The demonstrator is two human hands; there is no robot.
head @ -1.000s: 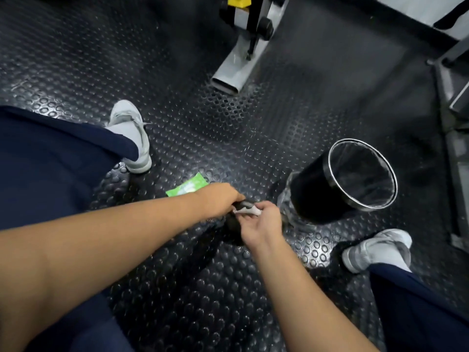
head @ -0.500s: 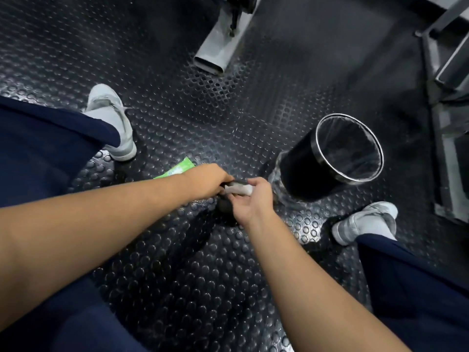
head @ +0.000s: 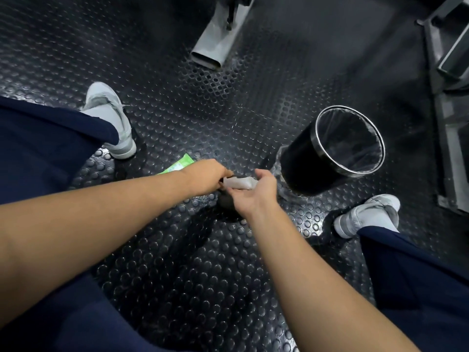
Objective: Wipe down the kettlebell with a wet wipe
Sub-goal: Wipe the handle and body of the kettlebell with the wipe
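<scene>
A small black kettlebell (head: 226, 202) stands on the studded rubber floor between my feet, mostly hidden by my hands. My left hand (head: 206, 177) is closed over the left side of its handle. My right hand (head: 256, 193) holds a white wet wipe (head: 239, 183) against the top of the kettlebell, thumb and fingers spread around the wipe. A green wipe packet (head: 179, 166) lies on the floor just behind my left wrist.
A black bin (head: 327, 158) with a clear liner and metal rim stands tilted to the right of my hands. A grey machine foot (head: 212, 44) lies at the top centre, a metal frame (head: 449, 97) at the right edge. My grey shoes (head: 111, 123) (head: 368, 214) flank the kettlebell.
My right hand has turned and opened somewhat, so more of the wipe shows on top of the kettlebell. The view has tilted downward. My left hand stays on the handle.
</scene>
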